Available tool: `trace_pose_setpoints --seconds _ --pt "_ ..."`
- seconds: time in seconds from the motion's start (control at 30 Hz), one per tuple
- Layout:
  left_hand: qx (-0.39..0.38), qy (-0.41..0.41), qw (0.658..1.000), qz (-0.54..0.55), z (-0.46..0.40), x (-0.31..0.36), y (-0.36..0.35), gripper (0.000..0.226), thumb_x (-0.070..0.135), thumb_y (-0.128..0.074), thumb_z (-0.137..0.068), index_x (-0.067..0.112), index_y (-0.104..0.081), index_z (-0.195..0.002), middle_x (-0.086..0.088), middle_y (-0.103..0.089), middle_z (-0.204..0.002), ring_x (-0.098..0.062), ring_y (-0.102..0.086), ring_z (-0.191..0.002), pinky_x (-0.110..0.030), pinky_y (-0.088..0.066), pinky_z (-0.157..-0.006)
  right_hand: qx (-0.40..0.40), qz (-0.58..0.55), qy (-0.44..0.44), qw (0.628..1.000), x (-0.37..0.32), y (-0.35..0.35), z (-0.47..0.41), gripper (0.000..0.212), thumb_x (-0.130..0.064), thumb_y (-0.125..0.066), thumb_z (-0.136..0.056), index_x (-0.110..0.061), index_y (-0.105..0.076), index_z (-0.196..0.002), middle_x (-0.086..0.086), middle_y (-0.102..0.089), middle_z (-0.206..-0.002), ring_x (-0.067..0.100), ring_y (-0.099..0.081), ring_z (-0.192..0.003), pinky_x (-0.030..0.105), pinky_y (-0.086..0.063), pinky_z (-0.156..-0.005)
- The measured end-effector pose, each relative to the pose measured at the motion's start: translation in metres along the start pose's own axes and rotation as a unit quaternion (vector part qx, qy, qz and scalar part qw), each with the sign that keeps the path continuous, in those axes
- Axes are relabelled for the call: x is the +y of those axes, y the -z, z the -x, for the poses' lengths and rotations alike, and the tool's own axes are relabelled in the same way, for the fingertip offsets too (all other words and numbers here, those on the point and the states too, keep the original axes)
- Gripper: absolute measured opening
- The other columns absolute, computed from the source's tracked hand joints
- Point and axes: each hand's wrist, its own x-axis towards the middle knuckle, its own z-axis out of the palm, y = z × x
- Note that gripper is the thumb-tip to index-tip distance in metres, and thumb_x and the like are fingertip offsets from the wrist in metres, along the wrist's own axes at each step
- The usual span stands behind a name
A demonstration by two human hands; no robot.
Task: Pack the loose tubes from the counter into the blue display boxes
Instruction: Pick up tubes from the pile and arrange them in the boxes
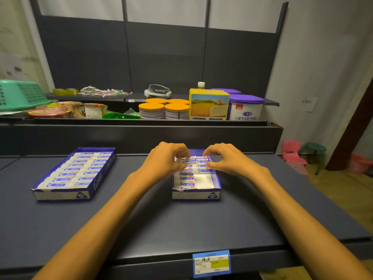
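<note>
A single tube point(189, 159) is pinched between the curled fingers of the left hand point(167, 158) at the far end of the near blue display box point(195, 196), while the fingers of the right hand point(226, 158) are curled against the tubes already lying in the right-hand column; whether one of those is actually gripped cannot be told. The tube is held level and crosswise — matched, it seems, to the rows already laid, so that it can be slid down among them. The box is only partly filled: bare white floor point(203, 181) is seen at its near right. A second blue display box point(60, 196), packed full in two columns, is set well apart to the left on the dark counter point(141, 223). No loose tubes are seen on the counter itself. Behind, cans with orange lids point(151, 107), a yellow carton point(209, 106) and a green basket point(20, 93) are shelved — none stands in the way.
</note>
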Motion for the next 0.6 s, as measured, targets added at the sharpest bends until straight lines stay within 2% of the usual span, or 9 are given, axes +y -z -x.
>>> trace_pose_setpoints --seconds 0.1,0.27,0.4,0.6 --pt "-0.014 -0.006 1.000 0.008 -0.008 0.012 -0.008 0.025 0.020 -0.077 -0.080 0.023 -0.067 -0.103 0.005 -0.070 -0.106 -0.010 -0.065 -0.093 -0.029 -0.057 -0.078 -0.006 -0.037 -0.013 0.999 0.005 0.003 0.008 0.045 -0.035 -0.069 -0.087 -0.026 -0.052 -0.128 -0.003 -0.055 -0.130 0.010 -0.051 -0.115 0.028 -0.051 -0.088" --pt "-0.038 -0.007 0.998 0.040 -0.021 0.021 -0.023 0.028 0.016 -0.080 -0.077 0.014 -0.067 -0.102 -0.003 -0.071 -0.104 -0.012 -0.067 -0.088 -0.025 -0.057 -0.078 -0.024 -0.062 -0.028 0.997 0.010 0.004 0.011 0.047 -0.035 -0.071 -0.085 -0.025 -0.052 -0.127 -0.002 -0.058 -0.127 0.012 -0.058 -0.106 0.022 -0.051 -0.080" --pt "-0.052 0.005 0.997 0.048 -0.023 0.020 -0.032 0.030 0.019 -0.079 -0.077 0.015 -0.067 -0.104 -0.003 -0.071 -0.106 -0.014 -0.068 -0.090 -0.027 -0.057 -0.079 -0.031 -0.068 -0.033 0.997 0.013 0.003 0.011 0.046 -0.036 -0.071 -0.085 -0.025 -0.053 -0.126 -0.001 -0.060 -0.126 0.012 -0.060 -0.105 0.026 -0.054 -0.084" --pt "-0.058 -0.006 0.998 0.007 -0.025 0.019 -0.040 0.028 0.022 -0.077 -0.080 0.015 -0.069 -0.105 -0.003 -0.071 -0.107 -0.014 -0.067 -0.089 -0.023 -0.055 -0.077 -0.035 -0.067 -0.033 0.997 0.014 0.003 0.009 0.046 -0.037 -0.072 -0.084 -0.028 -0.053 -0.125 -0.002 -0.061 -0.124 0.013 -0.061 -0.104 0.030 -0.055 -0.086"
